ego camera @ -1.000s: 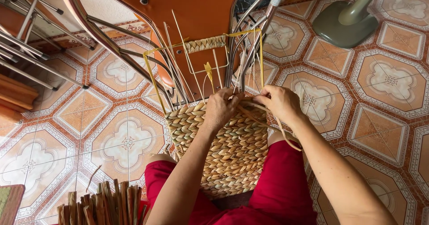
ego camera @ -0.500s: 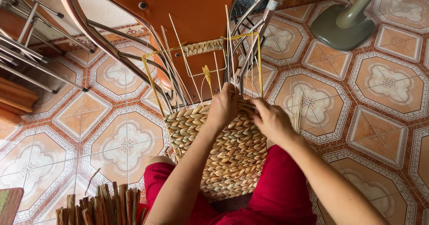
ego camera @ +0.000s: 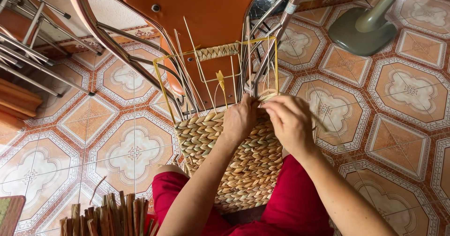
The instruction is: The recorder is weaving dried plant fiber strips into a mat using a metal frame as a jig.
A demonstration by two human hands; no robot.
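A half-woven straw basket [ego camera: 243, 165] rests on my lap, over red trousers [ego camera: 300, 184]. Its yellow wire frame [ego camera: 161, 83] and thin upright stakes rise from the woven part, with a braided handle [ego camera: 217, 52] across the top. My left hand [ego camera: 240, 119] presses on the upper woven edge. My right hand [ego camera: 290, 123] sits beside it, its fingers pinching a pale straw strand [ego camera: 267, 96] at the rim near the right stakes.
An orange chair [ego camera: 206, 15] with chrome legs stands right behind the basket. A bundle of dried straw stalks [ego camera: 110, 215] lies at lower left. A green fan base [ego camera: 363, 27] sits on the patterned tile floor [ego camera: 126, 151] at upper right. Metal racks at upper left.
Both hands have shifted slightly down and left along the basket's rim. The right hand, earlier apart at the right edge, has closed in next to the left hand.
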